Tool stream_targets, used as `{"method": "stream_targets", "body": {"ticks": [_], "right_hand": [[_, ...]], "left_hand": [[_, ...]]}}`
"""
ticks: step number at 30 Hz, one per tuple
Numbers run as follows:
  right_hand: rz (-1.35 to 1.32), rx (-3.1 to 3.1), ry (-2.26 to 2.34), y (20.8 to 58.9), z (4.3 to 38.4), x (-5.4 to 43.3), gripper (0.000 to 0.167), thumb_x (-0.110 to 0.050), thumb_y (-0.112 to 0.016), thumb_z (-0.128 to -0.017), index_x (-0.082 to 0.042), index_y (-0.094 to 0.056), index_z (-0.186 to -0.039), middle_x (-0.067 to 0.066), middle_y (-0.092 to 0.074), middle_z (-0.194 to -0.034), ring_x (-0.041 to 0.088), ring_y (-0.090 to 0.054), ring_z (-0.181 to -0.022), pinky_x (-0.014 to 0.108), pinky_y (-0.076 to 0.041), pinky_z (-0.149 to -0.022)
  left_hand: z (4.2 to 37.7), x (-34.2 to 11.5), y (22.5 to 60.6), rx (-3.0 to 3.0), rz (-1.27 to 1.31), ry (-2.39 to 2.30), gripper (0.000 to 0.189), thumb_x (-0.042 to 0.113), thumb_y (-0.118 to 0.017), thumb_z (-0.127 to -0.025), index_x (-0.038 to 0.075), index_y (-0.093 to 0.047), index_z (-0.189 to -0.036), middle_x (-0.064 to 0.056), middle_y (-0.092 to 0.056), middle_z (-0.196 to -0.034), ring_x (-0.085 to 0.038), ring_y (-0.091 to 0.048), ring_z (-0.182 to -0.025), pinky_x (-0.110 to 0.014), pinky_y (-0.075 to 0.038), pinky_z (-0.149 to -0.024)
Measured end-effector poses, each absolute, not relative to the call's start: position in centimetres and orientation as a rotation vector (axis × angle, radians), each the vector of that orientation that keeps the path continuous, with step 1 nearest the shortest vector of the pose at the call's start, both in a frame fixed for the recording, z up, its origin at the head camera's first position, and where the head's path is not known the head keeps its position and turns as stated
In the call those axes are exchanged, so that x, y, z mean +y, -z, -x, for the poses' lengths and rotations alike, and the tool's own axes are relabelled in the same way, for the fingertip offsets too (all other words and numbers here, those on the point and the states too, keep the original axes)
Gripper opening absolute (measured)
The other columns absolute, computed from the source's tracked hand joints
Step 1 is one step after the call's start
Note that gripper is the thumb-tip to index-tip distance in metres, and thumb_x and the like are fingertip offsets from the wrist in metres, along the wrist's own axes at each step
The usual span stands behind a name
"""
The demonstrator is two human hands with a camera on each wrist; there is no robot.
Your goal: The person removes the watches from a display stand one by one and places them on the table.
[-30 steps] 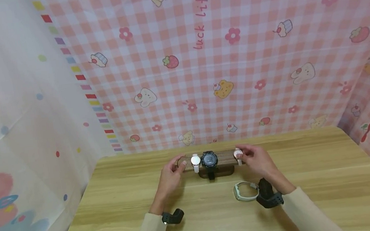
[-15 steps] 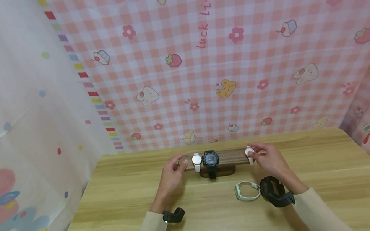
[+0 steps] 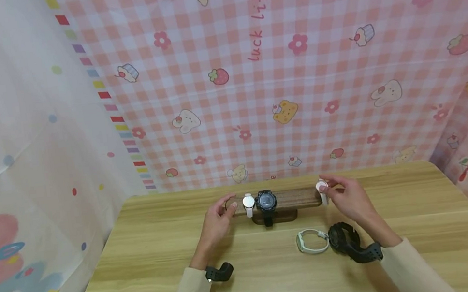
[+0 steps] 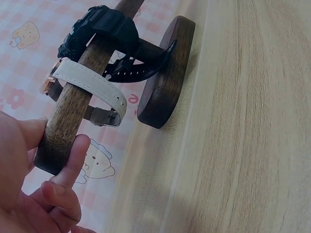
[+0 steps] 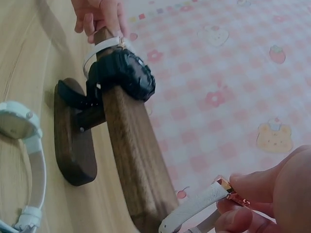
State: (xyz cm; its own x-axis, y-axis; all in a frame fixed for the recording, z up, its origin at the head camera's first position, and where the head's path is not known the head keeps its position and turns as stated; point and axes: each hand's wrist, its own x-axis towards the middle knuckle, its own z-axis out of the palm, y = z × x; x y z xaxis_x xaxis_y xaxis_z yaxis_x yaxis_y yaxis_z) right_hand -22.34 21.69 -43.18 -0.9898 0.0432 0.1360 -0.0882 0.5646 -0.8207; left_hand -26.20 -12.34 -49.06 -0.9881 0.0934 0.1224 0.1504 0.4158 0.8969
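Note:
A dark wooden watch stand (image 3: 295, 199) with a long crossbar stands on the table. My left hand (image 3: 218, 222) pinches the bar's left end between thumb and fingers. Beside it on the bar sit a white-strapped watch (image 4: 90, 80) and a chunky black watch (image 3: 265, 201), whose strap end hangs below. At the bar's right end my right hand (image 3: 347, 199) pinches another white-strapped watch (image 5: 194, 206) by its rose-gold case. Its strap loop lies right at the bar's tip; whether it still encircles the wood I cannot tell.
On the wooden table (image 3: 268, 283), in front of the stand, lie a pale-strapped watch (image 3: 312, 242) and a large black watch (image 3: 337, 238), partly behind my right wrist's black strap (image 3: 367, 252). A pink checked cloth (image 3: 278, 77) hangs behind the table.
My right hand has slid the white-strapped watch rightward along the bar to its end. My left hand keeps its hold on the left end.

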Motion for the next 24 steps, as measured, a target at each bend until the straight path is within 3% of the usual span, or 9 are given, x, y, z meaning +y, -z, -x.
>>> {"method": "stream_targets", "body": {"ticks": [12,17,24], "right_hand": [[-0.195,-2.608,-1.46,41.7,21.2,19.9,0.037,-0.012,-0.065,-0.096,-0.004,-0.062,-0.132,0.015,-0.066,-0.1,0.006,-0.049,-0.051,0.023,-0.03,-0.043],[-0.27,-2.608,-1.49,41.5,20.7,18.7,0.036,-0.009,-0.066,-0.095,-0.003,-0.064,-0.13,0.014,-0.067,-0.097,0.009,-0.058,-0.056,0.023,-0.036,-0.045],[-0.359,-2.615,-1.492,41.7,20.1,17.3,0.033,-0.01,-0.069,-0.093,-0.003,-0.067,-0.126,0.012,-0.069,-0.097,0.019,-0.069,-0.079,0.025,-0.053,-0.062]], "left_hand": [[26.3,-12.3,49.2,-2.571,0.225,1.689,0.034,0.023,-0.061,-0.099,0.016,-0.063,-0.133,-0.025,-0.065,-0.08,-0.01,-0.042,-0.055,-0.021,-0.032,-0.048],[26.1,-12.4,49.2,-2.572,0.22,1.69,0.033,0.025,-0.062,-0.099,0.019,-0.064,-0.132,-0.023,-0.063,-0.077,-0.01,-0.042,-0.055,-0.022,-0.032,-0.047],[26.1,-12.3,49.2,-2.582,0.224,1.666,0.034,0.025,-0.062,-0.099,0.018,-0.064,-0.132,-0.009,-0.056,-0.068,-0.01,-0.041,-0.055,-0.022,-0.031,-0.047]]}}
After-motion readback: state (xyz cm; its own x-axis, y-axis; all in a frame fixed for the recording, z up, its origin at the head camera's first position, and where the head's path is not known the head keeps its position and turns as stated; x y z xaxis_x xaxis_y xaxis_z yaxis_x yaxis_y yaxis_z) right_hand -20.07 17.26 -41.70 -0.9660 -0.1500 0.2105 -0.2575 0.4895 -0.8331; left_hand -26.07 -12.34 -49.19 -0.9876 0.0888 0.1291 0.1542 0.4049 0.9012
